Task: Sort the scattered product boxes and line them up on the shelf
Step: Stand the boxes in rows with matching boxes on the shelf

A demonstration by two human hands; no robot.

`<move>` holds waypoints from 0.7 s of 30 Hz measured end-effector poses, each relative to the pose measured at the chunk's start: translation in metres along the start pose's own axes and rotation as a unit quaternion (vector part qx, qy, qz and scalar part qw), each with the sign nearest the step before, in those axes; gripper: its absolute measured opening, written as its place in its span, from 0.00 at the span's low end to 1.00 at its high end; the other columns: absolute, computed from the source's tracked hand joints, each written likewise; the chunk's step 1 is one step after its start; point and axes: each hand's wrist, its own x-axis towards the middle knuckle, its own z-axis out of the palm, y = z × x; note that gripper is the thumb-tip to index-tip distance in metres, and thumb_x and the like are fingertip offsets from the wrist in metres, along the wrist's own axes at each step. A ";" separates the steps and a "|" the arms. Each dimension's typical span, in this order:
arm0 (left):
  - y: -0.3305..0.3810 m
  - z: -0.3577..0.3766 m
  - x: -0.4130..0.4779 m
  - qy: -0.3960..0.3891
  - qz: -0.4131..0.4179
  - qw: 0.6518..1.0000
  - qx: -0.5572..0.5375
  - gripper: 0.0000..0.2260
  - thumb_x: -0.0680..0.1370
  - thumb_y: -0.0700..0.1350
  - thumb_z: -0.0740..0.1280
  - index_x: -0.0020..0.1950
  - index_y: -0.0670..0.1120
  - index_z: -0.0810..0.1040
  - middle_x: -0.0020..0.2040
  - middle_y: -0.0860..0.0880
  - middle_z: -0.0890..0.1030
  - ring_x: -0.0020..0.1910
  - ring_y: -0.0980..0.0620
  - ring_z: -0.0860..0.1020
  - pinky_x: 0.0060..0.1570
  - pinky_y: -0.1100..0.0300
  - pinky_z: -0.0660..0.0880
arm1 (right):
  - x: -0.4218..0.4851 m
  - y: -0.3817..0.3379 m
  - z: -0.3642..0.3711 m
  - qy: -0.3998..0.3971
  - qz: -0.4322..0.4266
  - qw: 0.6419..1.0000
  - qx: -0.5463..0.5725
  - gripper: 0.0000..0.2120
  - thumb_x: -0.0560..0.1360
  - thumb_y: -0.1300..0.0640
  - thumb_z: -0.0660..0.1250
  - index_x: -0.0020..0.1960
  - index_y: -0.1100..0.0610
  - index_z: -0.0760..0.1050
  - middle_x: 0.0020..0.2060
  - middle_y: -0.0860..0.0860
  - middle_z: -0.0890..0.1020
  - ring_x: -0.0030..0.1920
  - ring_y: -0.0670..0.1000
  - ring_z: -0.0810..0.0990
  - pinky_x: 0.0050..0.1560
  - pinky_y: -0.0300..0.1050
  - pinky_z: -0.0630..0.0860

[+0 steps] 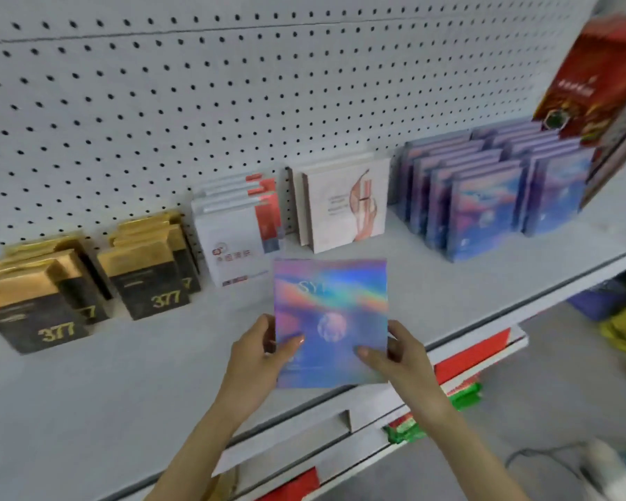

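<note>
White pegboard back panel (159,85), grey floor (557,385) lower right, even flat light

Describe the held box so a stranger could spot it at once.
Start at the white shelf under the pegboard. In front of its middle, a flat square blue-purple box is held between the left hand and right hand. Unlike the matching boxes lined up at right, it alone is off the shelf, with a rainbow sheen.

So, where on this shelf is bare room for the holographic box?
Bare shelf runs along the front, ahead of the black-and-gold boxes. A smaller patch lies before the beige boxes. Crowded: the back row, especially the purple boxes.
</note>
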 end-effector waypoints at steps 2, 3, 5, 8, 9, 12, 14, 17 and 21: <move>0.018 0.059 0.005 -0.033 0.010 0.999 -0.009 0.15 0.63 0.59 0.70 0.42 0.51 0.77 0.36 0.55 0.82 0.33 0.57 0.77 0.36 0.63 0.72 | 0.004 -0.003 -0.063 0.041 -0.014 0.999 -0.025 0.19 0.63 0.59 0.76 0.52 0.59 0.76 0.42 0.57 0.85 0.42 0.53 0.82 0.42 0.49 0.78; 0.027 0.087 0.007 -0.046 0.015 0.999 -0.011 0.15 0.63 0.59 0.69 0.42 0.51 0.77 0.38 0.55 0.83 0.34 0.57 0.78 0.38 0.63 0.73 | 0.004 -0.004 -0.092 0.059 -0.020 0.997 -0.036 0.18 0.62 0.57 0.76 0.51 0.58 0.77 0.41 0.58 0.85 0.41 0.52 0.81 0.42 0.50 0.78; 0.045 0.136 0.009 -0.063 0.024 0.998 -0.017 0.10 0.64 0.54 0.70 0.42 0.53 0.77 0.39 0.56 0.83 0.34 0.61 0.78 0.38 0.66 0.74 | 0.006 -0.008 -0.142 0.086 -0.032 0.994 -0.062 0.18 0.61 0.53 0.76 0.50 0.55 0.79 0.42 0.61 0.83 0.41 0.50 0.79 0.43 0.49 0.76; 0.070 0.191 0.013 -0.061 0.034 0.998 -0.008 0.08 0.68 0.46 0.73 0.41 0.55 0.76 0.38 0.55 0.83 0.35 0.64 0.79 0.38 0.69 0.74 | 0.012 -0.014 -0.201 0.107 -0.044 0.988 -0.097 0.21 0.59 0.47 0.75 0.50 0.52 0.79 0.41 0.57 0.83 0.41 0.48 0.78 0.42 0.46 0.74; 0.076 0.206 0.017 -0.055 0.039 0.998 0.008 0.11 0.70 0.43 0.75 0.41 0.56 0.75 0.40 0.54 0.82 0.36 0.64 0.79 0.38 0.70 0.74 | 0.015 -0.015 -0.217 0.115 -0.044 0.986 -0.109 0.21 0.59 0.46 0.75 0.50 0.50 0.79 0.41 0.58 0.82 0.41 0.48 0.78 0.42 0.46 0.74; 0.087 0.241 0.032 -0.026 0.060 0.997 0.048 0.11 0.70 0.40 0.75 0.43 0.54 0.77 0.44 0.48 0.79 0.40 0.57 0.79 0.40 0.66 0.75 | 0.031 -0.017 -0.256 0.117 -0.051 0.985 -0.120 0.17 0.62 0.49 0.76 0.50 0.48 0.79 0.42 0.62 0.81 0.42 0.50 0.76 0.42 0.51 0.73; 0.092 0.261 0.046 -0.005 0.069 0.996 0.058 0.10 0.69 0.41 0.75 0.45 0.52 0.78 0.44 0.47 0.79 0.40 0.53 0.80 0.42 0.64 0.75 | 0.049 -0.017 -0.276 0.114 -0.055 0.983 -0.131 0.15 0.67 0.60 0.77 0.50 0.50 0.78 0.39 0.52 0.83 0.41 0.48 0.78 0.40 0.48 0.73; 0.099 0.285 0.071 0.029 0.058 0.997 0.038 0.14 0.69 0.41 0.76 0.44 0.57 0.75 0.44 0.50 0.80 0.39 0.57 0.80 0.42 0.60 0.78 | 0.084 -0.018 -0.294 0.109 -0.060 0.982 -0.141 0.17 0.69 0.67 0.74 0.51 0.49 0.76 0.38 0.43 0.83 0.37 0.46 0.78 0.38 0.42 0.74; 0.109 0.317 0.114 0.081 0.028 0.996 -0.021 0.16 0.68 0.39 0.77 0.44 0.54 0.73 0.40 0.57 0.81 0.36 0.61 0.79 0.37 0.64 0.77 | 0.136 -0.023 -0.316 0.107 -0.047 0.984 -0.131 0.17 0.70 0.68 0.73 0.52 0.52 0.75 0.38 0.47 0.85 0.38 0.47 0.82 0.41 0.44 0.79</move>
